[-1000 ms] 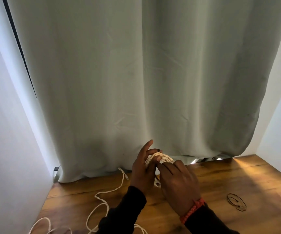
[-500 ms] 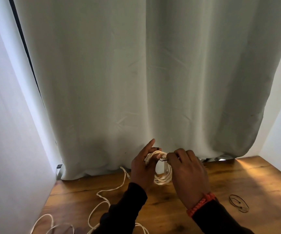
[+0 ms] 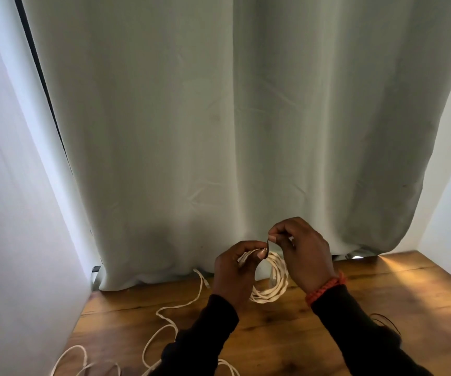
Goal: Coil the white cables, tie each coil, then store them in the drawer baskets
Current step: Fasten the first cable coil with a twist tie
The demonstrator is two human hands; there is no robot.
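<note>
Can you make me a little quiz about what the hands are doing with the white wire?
1. True or false: the coiled white cable lies flat on the wooden table, untouched.
2. Which hand wears the orange bracelet? A) left B) right C) both
3. What else lies on the table to the left of the arms?

Key
1. False. The left hand holds the coil up, and the right hand pinches a thin dark tie at its top.
2. B.
3. A loose white cable, not yet coiled, snaking toward the curtain.

No legible text, seemingly.
</note>
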